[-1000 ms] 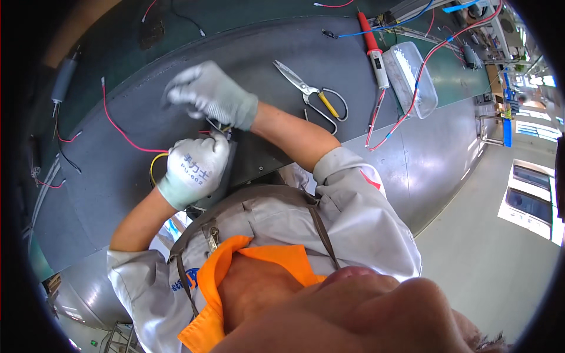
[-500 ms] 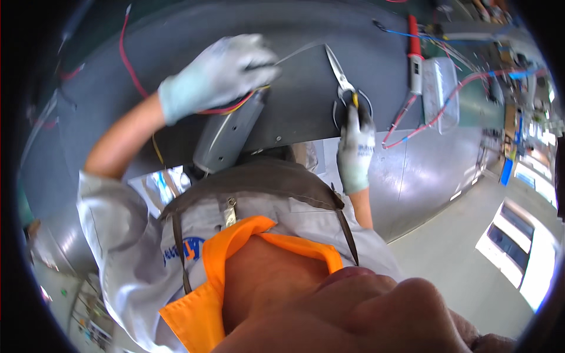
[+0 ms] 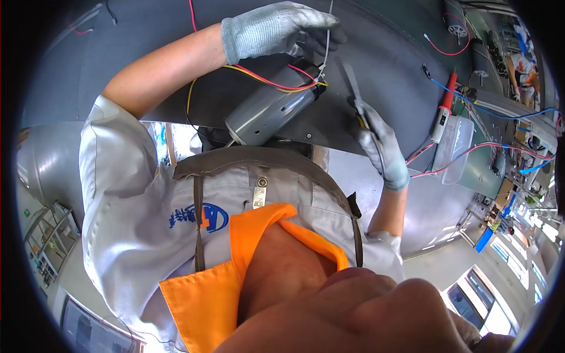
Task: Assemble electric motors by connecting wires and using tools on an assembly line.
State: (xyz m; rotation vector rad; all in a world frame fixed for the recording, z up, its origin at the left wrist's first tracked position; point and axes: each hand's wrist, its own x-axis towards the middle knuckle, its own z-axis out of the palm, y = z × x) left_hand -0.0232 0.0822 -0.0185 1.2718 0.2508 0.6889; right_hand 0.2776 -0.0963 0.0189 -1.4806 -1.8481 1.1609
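Observation:
A grey cylindrical motor lies tilted at the near edge of the dark table. Red and yellow wires meet at its far end, where a white cable tie circles them, its long tail standing up. My left hand, in a pale glove, has its fingers closed round that tail above the motor. Gloved too, my right hand grips a pair of scissors, seen nearly edge-on. Their blades point away from me, just right of the cable tie and apart from it.
Right of my right hand, a red and white handheld tool lies beside a clear plastic tray. Red and blue wires trail across the table's right side. Another person shows at the far right.
The view has shifted. My left hand has moved up and right with the tie's tail, now more upright. The scissors have turned edge-on and are nearer the tie.

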